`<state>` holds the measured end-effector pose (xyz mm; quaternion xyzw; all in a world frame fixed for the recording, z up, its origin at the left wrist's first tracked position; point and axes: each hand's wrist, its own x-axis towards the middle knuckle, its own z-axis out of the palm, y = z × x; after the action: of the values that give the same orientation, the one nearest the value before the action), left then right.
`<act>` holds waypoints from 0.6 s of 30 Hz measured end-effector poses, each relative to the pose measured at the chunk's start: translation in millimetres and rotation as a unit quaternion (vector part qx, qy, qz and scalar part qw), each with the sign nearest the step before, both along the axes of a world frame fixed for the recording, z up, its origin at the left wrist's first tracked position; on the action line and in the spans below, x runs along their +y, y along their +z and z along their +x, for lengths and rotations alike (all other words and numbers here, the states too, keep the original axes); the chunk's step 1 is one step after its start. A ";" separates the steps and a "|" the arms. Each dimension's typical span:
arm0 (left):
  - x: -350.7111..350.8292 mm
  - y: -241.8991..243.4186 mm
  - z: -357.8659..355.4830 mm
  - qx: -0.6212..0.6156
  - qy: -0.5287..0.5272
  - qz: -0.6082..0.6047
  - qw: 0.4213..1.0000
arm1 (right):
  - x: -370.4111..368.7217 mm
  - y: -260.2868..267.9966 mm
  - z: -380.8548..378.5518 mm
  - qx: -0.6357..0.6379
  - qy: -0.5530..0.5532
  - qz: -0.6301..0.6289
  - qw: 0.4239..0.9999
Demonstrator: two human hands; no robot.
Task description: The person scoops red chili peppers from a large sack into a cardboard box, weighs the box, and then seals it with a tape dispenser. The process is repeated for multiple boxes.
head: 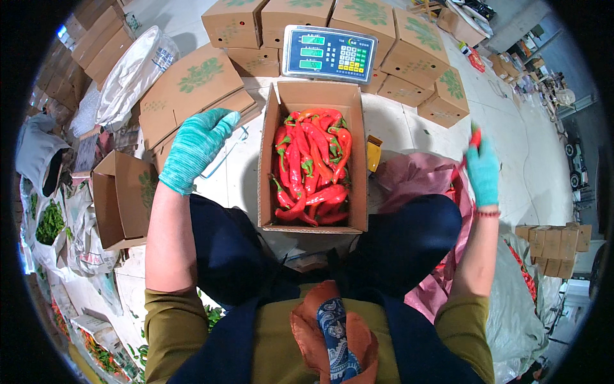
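Red chili peppers with green stems (312, 168) lie heaped in an open cardboard box (265, 177) between my knees. Behind the box a digital scale display (330, 54) shows lit green readouts. My left hand (199, 146), in a turquoise knit glove, is raised left of the box with its fingers together and nothing seen in them. On the right, my gloved right hand (482, 170) is slightly blurred and grips a red pepper (475, 137), whose green stem end points up. Below that hand spreads a pink sack (417, 175) with more red peppers partly showing inside.
Closed cardboard boxes (367, 29) stand in an arc behind the scale. Flattened cartons (192, 91) lie at the left, near a white sack (136, 77) and an open empty box (122, 201). A yellow object (374, 152) is beside the pepper box. A pale green sack (513, 307) stands at the lower right.
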<state>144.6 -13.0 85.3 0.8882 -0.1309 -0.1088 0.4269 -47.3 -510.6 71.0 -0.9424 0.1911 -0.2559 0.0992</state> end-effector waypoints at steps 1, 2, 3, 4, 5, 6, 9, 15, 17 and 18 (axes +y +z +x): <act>-0.6 -1.6 -0.5 0.009 0.001 0.000 1.000 | -24.6 -25.4 -28.6 0.068 -0.058 -0.062 0.994; -2.1 -3.3 -1.7 0.000 -0.008 0.005 1.000 | -43.5 -51.5 -56.4 0.129 -0.127 0.046 0.982; -4.6 -4.9 -2.7 -0.006 -0.018 0.020 1.000 | -56.7 -75.8 -76.5 0.174 -0.180 0.078 0.965; -7.1 -6.1 -3.3 -0.013 -0.028 0.036 0.999 | -64.5 -90.6 -96.1 0.250 -0.188 0.033 0.949; -9.9 -7.1 -4.2 -0.020 -0.037 0.053 0.998 | -69.2 -95.7 -106.2 0.231 -0.145 0.033 0.962; -12.4 -7.7 -4.5 -0.017 -0.046 0.073 0.996 | -66.6 -93.8 -109.6 0.219 -0.142 0.034 0.965; -18.7 -8.7 -4.7 0.013 -0.050 0.127 0.991 | -28.0 -45.9 -83.0 0.137 -0.092 0.074 0.984; -32.2 -16.2 -1.2 0.070 -0.079 0.201 0.974 | 126.1 10.5 23.3 0.173 0.222 0.076 0.957; -37.3 -20.6 -0.2 0.095 -0.100 0.249 0.959 | 156.3 -3.9 40.8 0.237 0.268 0.026 0.933; -39.8 -23.0 -0.1 0.118 -0.109 0.263 0.951 | 164.0 -11.0 45.1 0.268 0.277 0.054 0.921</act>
<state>144.4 -52.8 62.3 0.9300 -0.1425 -0.2898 0.1756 -2.2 -346.6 60.0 -0.9843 -0.0447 0.0544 0.1620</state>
